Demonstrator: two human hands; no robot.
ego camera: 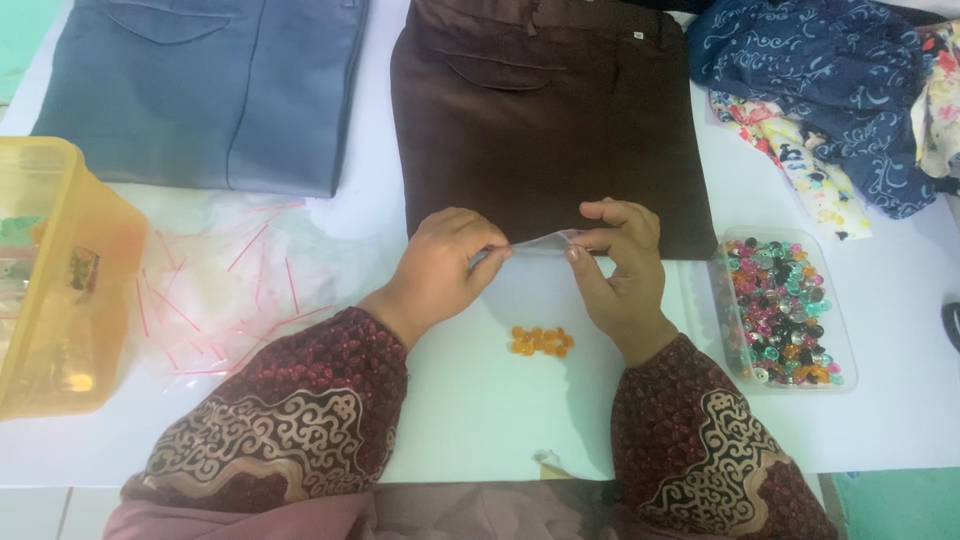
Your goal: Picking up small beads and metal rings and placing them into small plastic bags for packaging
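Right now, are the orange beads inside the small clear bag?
No: the orange beads lie in a loose heap on the white table, below the small clear bag that both hands hold.

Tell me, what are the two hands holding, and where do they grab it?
Both the left hand and the right hand pinch a small clear plastic bag by its top edge, one at each end.
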